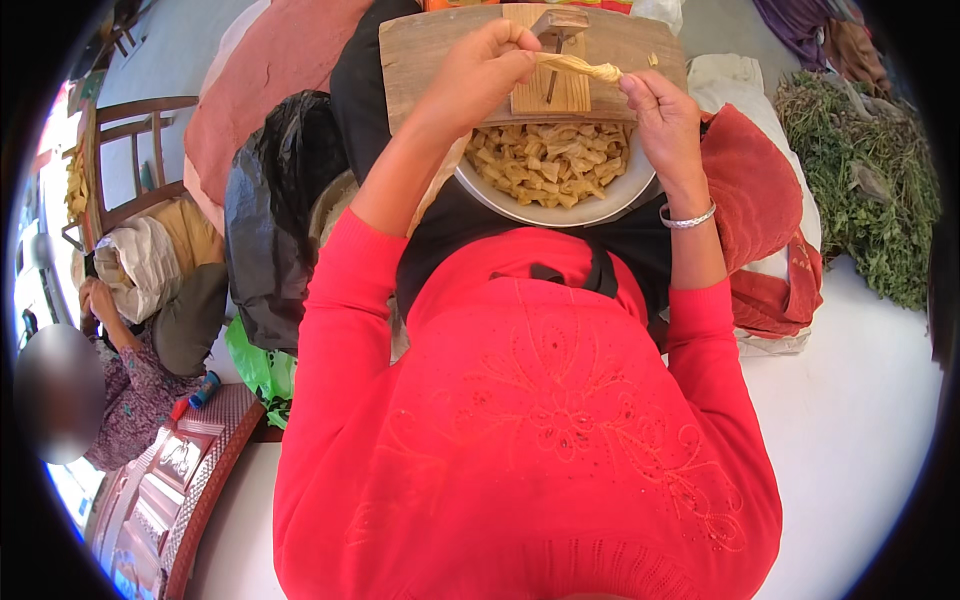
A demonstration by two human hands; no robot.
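A: State the hand pose.

B: Left hand [475, 85] and right hand [665, 125] are raised forward above the wooden board [440, 65], forearms [405, 165] angled inward. Each grip is clamped on one end of the twisted yellow strand [585, 67], which spans between them.

A: List adjacent items.

B: The wood-handled cutter [562, 21] stands on the board, partly behind the strand. The round bowl [570, 214] of chopped pieces [550, 165] sits partly under the board's near edge. Black plastic bag [275, 220]: left. Red cloth [755, 190]: right; green stems [860, 190] beyond.

A: Specify surface and room.

B: Pale floor [850, 380]; wooden chair [150, 104] and seated person [145, 395] at far left.
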